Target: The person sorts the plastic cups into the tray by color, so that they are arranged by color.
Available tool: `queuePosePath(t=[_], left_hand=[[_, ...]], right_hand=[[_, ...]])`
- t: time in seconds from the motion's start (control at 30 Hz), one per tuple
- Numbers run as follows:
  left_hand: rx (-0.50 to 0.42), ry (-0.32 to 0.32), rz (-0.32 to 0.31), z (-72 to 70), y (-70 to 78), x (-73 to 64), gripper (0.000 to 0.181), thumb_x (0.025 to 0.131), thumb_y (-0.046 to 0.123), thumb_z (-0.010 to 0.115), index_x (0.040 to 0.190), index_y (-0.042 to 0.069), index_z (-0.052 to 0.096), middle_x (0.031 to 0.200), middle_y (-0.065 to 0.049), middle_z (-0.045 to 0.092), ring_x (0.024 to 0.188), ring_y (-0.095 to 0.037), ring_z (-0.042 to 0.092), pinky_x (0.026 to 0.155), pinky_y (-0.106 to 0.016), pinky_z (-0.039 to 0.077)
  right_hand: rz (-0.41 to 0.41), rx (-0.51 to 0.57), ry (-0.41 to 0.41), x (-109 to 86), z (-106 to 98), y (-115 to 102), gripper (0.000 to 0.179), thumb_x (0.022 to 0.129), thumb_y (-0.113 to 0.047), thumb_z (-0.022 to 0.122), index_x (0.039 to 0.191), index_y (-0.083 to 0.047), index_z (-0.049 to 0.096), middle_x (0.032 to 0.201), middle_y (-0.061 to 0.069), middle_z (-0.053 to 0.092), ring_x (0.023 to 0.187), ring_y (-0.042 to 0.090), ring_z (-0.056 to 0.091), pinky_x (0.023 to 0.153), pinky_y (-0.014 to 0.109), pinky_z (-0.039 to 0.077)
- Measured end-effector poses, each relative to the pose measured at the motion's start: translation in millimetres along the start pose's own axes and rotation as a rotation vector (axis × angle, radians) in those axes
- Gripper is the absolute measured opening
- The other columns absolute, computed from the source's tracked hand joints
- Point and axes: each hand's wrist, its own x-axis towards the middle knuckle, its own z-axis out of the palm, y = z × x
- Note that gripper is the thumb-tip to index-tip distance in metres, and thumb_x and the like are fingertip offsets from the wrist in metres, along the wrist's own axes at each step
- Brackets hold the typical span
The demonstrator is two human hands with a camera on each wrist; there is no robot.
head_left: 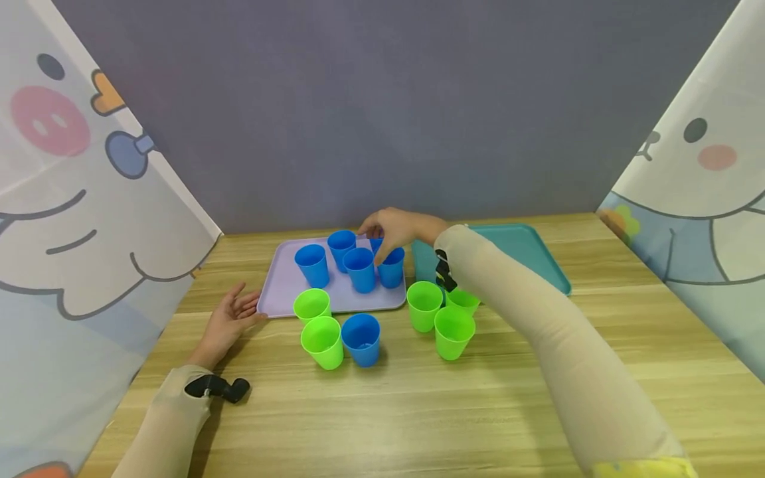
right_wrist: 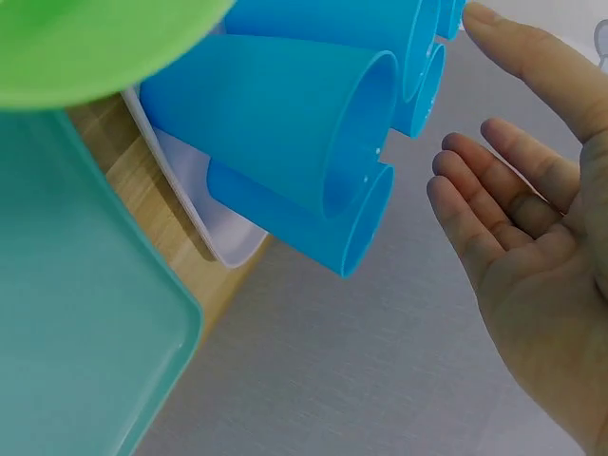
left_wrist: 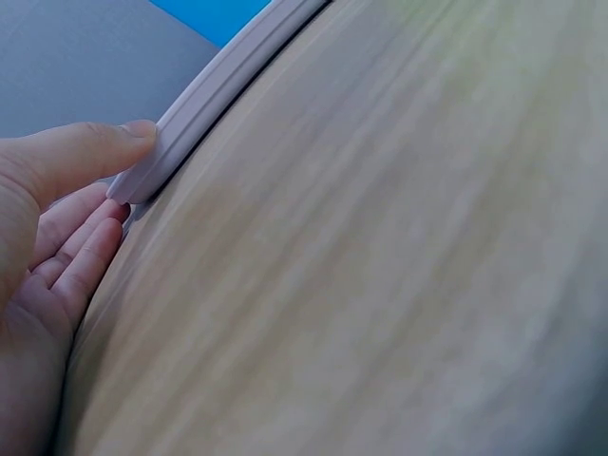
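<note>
Your right hand (head_left: 391, 229) hangs above the right end of the lilac tray (head_left: 277, 285), its grip wide: in the right wrist view the thumb stands well apart from loosely bent fingers, with nothing held between them. The relation that counts is a vertical one: the rear right blue cup (right_wrist: 280, 220) stands below that hand, which partly hides it in the head view. Its long axis is upright and its mouth faces up, so a hold on it would, I judge, best come down over the rim. The front right blue cup (head_left: 391, 273) is just beside it, leaving little room for your thumb; whether the thumb brushes any rim, you cannot tell from here. Three more blue cups stand to the left on the same tray. Your left hand (head_left: 230, 318) is farther from the rear right cup, at the tray's front left corner, thumb on the rim, fingers slack and holding no cup. Farther out, a loose blue cup (head_left: 361, 342) stands on the surface (head_left: 382, 425) before the tray, beside two green cups (head_left: 323, 344), while the teal tray (head_left: 516, 245) lies to the right.
</note>
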Motion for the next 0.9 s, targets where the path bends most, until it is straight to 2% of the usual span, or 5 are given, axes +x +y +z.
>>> queuePosePath(t=[0.17, 0.43, 0.63, 0.9], left_hand=[[0.0, -0.001, -0.008, 0.3, 0.6, 0.0, 0.091, 0.089, -0.004, 0.07, 0.154, -0.011, 0.005, 0.145, -0.038, 0.038, 0.103, 0.012, 0.053, 0.089, -0.007, 0.045], [-0.004, 0.004, -0.011, -0.6, 1.2, -1.0, 0.091, 0.09, -0.005, 0.07, 0.154, -0.011, 0.005, 0.145, -0.037, 0.039, 0.103, 0.013, 0.053, 0.089, -0.007, 0.045], [0.001, 0.002, -0.03, -1.3, 2.6, -2.4, 0.093, 0.09, -0.003, 0.07, 0.155, -0.009, 0.005, 0.146, -0.036, 0.039, 0.103, 0.012, 0.053, 0.089, -0.007, 0.045], [0.006, 0.004, -0.031, -1.1, 2.8, -2.0, 0.093, 0.09, -0.002, 0.071, 0.155, -0.009, 0.005, 0.147, -0.035, 0.039, 0.104, 0.011, 0.052, 0.089, -0.006, 0.044]], right_hand=[[-0.044, -0.004, -0.026, -9.5, -1, -6, 0.072, 0.077, -0.017, 0.086, 0.14, -0.001, 0.054, 0.133, 0.017, 0.059, 0.121, 0.029, 0.054, 0.102, 0.036, 0.048], [-0.173, 0.0, -0.15, -20.9, 10, -20, 0.071, 0.079, -0.019, 0.085, 0.14, 0.0, 0.053, 0.128, 0.015, 0.06, 0.119, 0.025, 0.053, 0.105, 0.036, 0.046], [-0.204, 0.032, -0.247, -28.5, 25, -26, 0.074, 0.079, -0.018, 0.085, 0.142, 0.002, 0.05, 0.131, 0.018, 0.057, 0.121, 0.027, 0.052, 0.107, 0.037, 0.044], [-0.256, 0.058, -0.327, -35.0, 44, -31, 0.073, 0.078, -0.022, 0.087, 0.138, -0.001, 0.052, 0.125, 0.012, 0.059, 0.118, 0.026, 0.053, 0.103, 0.029, 0.046]])
